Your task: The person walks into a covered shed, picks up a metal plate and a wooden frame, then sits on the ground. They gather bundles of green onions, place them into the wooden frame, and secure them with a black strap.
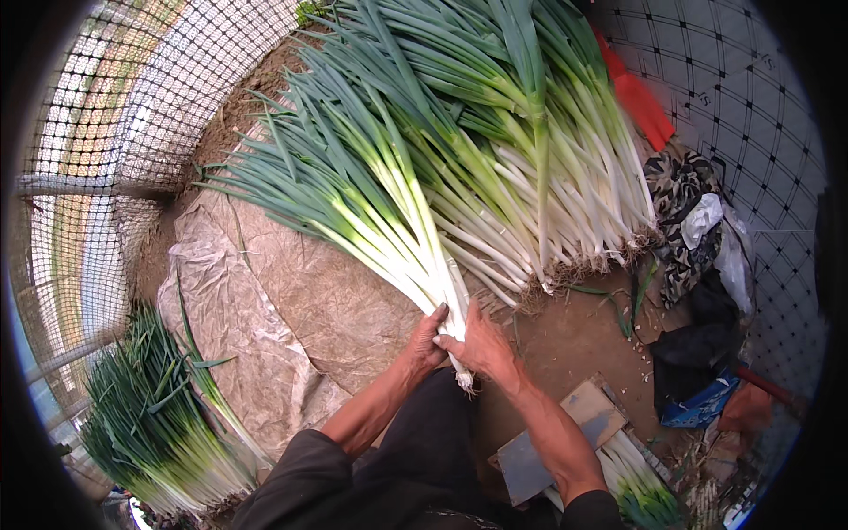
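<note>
A bunch of long green onions (389, 208) with white stalks and dark green leaves slants from my hands up to the left. My left hand (429, 337) is closed round the white stalks from the left. From the right, my right hand (484, 343) grips the same stalks just above the roots. A tuft of roots pokes out below my hands. Just beyond the bunch lies a large pile of green onions (574, 190), its roots toward me and its leaves pointing away.
A dirty, creased sheet (256, 283) covers the ground at the left. More green onions (168, 415) stand at the lower left by a mesh fence (97, 159). Camouflage cloth (685, 225) and dark bags lie at the right. Flat boards (548, 450) rest over other onions beside my right forearm.
</note>
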A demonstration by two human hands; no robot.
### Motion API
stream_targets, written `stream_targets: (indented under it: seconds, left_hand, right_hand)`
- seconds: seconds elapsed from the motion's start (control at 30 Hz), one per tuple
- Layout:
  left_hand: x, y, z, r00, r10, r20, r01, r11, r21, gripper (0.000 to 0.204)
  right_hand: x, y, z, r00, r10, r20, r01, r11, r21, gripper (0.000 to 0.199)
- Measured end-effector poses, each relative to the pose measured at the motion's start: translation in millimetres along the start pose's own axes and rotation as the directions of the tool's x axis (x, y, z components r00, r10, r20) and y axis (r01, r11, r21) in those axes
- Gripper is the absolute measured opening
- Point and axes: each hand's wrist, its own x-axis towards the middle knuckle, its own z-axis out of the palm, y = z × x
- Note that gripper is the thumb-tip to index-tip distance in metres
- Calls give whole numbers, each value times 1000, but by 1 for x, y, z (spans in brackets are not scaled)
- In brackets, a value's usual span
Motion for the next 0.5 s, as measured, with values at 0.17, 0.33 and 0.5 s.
stream_targets:
  seconds: [0.17,0.33,0.5]
  left_hand:
    - [-65,0,23,988,70,140,-97,977,191,59]
    - [-121,-11,30,985,-140,97,129,985,112,59]
    - [-164,-9,31,921,-346,181,345,938,37,63]
  right_hand:
    - [-75,-51,-19,1000,16,-14,-17,997,-72,98]
    - [-143,-72,-1,995,-28,-98,3,968,-250,101]
    - [-193,-88,11,989,-141,-48,112,918,-380,104]
